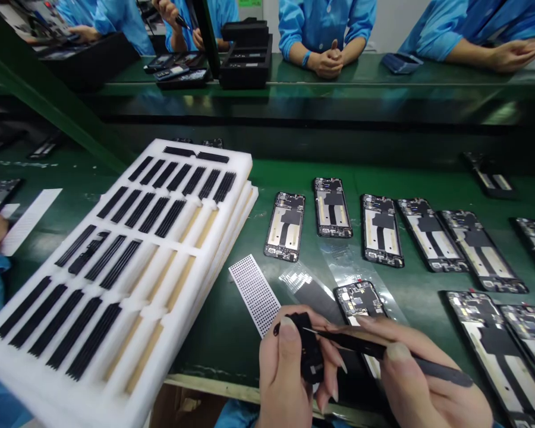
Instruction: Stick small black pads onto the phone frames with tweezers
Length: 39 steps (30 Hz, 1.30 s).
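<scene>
Between the thumb and fingers of my left hand (283, 368) is a small black plastic phone part (310, 351), tilted up toward me. My right hand (423, 380) is closed around a pair of black tweezers (365, 345). Their pale tips reach the upper face of the black part; whether they pinch anything there is too small to tell. Partly behind my hands lies an opened phone (361, 300), its circuit board showing. Left of my hands, a white sheet of small black dots (255, 291) rests on the green bench.
A white foam tray (182, 249) with rows of black parts (93, 339) is stacked on others at left. Several opened phones (285, 226) stretch rightward across the green bench (214, 351). Clear film (374, 285) lies near my hands. Co-workers in blue sleeves (294, 30) are across the bench.
</scene>
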{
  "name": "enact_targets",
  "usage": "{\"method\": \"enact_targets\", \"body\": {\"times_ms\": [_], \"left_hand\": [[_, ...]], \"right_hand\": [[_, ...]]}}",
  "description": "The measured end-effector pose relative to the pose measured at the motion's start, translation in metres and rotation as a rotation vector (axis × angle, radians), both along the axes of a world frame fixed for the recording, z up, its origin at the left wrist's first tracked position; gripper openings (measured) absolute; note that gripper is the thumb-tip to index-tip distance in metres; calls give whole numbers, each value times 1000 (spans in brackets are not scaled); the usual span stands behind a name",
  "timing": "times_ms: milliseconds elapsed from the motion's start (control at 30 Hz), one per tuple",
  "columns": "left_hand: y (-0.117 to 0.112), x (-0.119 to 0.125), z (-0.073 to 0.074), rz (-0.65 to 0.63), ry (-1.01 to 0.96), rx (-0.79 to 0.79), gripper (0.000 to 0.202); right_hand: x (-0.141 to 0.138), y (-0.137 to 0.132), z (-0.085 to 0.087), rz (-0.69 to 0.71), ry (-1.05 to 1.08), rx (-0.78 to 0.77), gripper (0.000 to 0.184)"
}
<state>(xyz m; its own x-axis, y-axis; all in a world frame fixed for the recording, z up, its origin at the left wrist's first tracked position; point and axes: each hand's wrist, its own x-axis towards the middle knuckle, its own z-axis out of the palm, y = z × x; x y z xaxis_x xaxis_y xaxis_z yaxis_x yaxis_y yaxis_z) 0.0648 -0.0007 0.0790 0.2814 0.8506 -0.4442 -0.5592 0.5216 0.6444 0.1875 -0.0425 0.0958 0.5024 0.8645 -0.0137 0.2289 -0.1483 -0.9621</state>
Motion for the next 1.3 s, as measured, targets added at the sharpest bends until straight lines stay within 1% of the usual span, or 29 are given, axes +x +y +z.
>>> {"method": "enact_targets", "body": {"times_ms": [100,167,267,367,433,500,533,567,600,633,667,700,733,767,833,867,900,933,1000,1067,1133,1200,1300], "left_hand": [[-1,-1,3,4,18,31,46],[-2,-2,4,1,17,23,46],[-3,-4,4,-22,-9,-12,39],[-5,-5,2,-26,-47,-22,29],[-5,-7,0,-9,-47,-31,27],[-4,-13,-3,74,-1,-37,26],[-2,-18,-4,150,55,-12,25],[0,-24,-5,240,144,44,22],[2,-31,-7,321,276,127,20],[4,-37,-8,366,450,229,18],[6,-43,-10,351,646,350,19],[7,-48,-12,280,848,489,23],[8,-51,-15,164,1049,639,29],[9,-52,-17,22,1241,794,37],[12,-50,-21,-251,1561,1090,51],[14,-48,-23,-358,1686,1195,55],[15,-45,-25,-441,1784,1266,56],[18,-41,-27,-503,1844,1317,56],[22,-34,-29,-563,1876,1386,55],[25,-29,-30,-585,1872,1392,54],[26,-29,-28,-596,1858,1346,53],[25,-35,-26,-588,1833,1305,53],[18,-58,-20,-547,1821,1295,57]], "right_hand": [[4,0,2,45,-126,61,21],[4,0,2,54,-172,94,20],[0,0,1,23,-171,105,21],[-7,-2,0,45,-170,117,22],[-7,-3,0,73,-156,125,22],[-2,1,0,79,-140,111,23],[3,6,0,66,-144,92,24],[9,13,-2,55,-155,69,26],[15,22,-4,60,-165,44,29],[22,32,-8,85,-165,18,30],[28,42,-13,136,-153,-3,32],[33,52,-18,201,-127,-19,32],[36,60,-25,261,-94,-30,33],[39,67,-32,301,-63,-39,33],[43,73,-44,318,-31,-53,32],[45,73,-48,307,-29,-62,32],[46,71,-52,295,-31,-74,31],[48,69,-55,284,-34,-83,30],[52,66,-56,267,-40,-97,31],[55,64,-54,251,-45,-104,32],[57,64,-49,240,-71,-99,32],[56,65,-41,236,-112,-78,31],[46,64,-31,280,-160,-45,26]]}}
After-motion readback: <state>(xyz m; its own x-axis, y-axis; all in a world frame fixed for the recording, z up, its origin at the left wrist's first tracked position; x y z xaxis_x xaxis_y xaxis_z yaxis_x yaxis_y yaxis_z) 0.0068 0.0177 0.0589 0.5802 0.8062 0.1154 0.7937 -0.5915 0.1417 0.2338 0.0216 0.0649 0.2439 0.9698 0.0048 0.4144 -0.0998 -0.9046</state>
